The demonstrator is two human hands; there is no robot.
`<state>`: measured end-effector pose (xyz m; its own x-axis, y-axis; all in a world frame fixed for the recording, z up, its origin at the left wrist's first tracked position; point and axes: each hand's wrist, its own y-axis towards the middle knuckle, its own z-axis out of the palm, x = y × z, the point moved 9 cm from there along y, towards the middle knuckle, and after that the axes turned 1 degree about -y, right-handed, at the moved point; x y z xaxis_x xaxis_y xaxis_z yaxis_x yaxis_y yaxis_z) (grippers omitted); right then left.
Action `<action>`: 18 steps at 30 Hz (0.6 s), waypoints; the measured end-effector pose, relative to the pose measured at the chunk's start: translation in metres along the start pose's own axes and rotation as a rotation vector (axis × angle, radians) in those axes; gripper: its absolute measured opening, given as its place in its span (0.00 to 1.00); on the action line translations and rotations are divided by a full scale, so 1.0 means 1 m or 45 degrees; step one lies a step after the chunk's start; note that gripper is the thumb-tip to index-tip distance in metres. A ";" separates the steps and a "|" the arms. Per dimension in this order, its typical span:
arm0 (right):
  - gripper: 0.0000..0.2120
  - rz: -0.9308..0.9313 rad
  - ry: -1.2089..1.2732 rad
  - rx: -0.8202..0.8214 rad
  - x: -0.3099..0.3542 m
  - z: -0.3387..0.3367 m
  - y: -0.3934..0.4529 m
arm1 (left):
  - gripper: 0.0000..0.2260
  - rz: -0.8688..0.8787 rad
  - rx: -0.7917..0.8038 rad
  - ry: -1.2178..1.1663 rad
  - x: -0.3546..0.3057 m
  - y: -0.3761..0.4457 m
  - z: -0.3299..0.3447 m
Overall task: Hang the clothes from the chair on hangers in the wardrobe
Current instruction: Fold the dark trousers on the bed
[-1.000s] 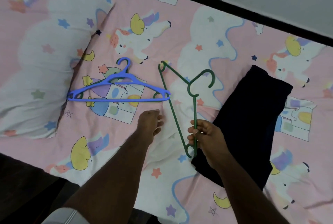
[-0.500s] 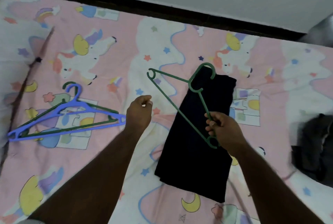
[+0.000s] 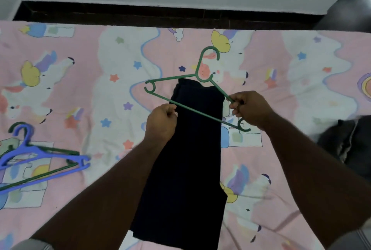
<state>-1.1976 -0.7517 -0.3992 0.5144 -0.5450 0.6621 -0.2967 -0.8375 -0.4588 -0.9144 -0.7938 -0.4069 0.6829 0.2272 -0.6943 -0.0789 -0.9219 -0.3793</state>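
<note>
L hand (image 3: 160, 123) pinches folded navy garment (image 3: 186, 159) edge | R hand (image 3: 251, 109) grips thin green plastic hanger (image 3: 192, 93) above it

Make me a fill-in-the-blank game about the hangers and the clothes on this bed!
1. The hanger held in both hands is coloured ____.
2. The right hand grips the hanger's sloping arm, and the left hand pinches its long bottom ____.
3. Under the held hanger, a dark folded garment lies on the bed sheet, which is mostly ____.
4. At the left edge, the hanger lying on top of another green hanger is ____.

Missing words: green; bar; pink; blue
</note>
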 end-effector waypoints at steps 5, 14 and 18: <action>0.18 -0.020 0.060 0.025 0.001 0.003 0.046 | 0.13 0.012 -0.088 0.037 -0.020 0.040 0.010; 0.13 -0.107 -0.200 -0.135 -0.008 0.012 0.089 | 0.27 0.048 0.106 0.162 -0.034 0.111 0.037; 0.12 -0.102 -0.270 -0.191 -0.014 0.014 0.101 | 0.31 -0.043 0.232 0.120 -0.028 0.130 0.052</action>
<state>-1.2237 -0.8278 -0.4627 0.6935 -0.4692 0.5467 -0.3559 -0.8829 -0.3063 -0.9817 -0.9037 -0.4686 0.7519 0.2185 -0.6220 -0.1791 -0.8402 -0.5118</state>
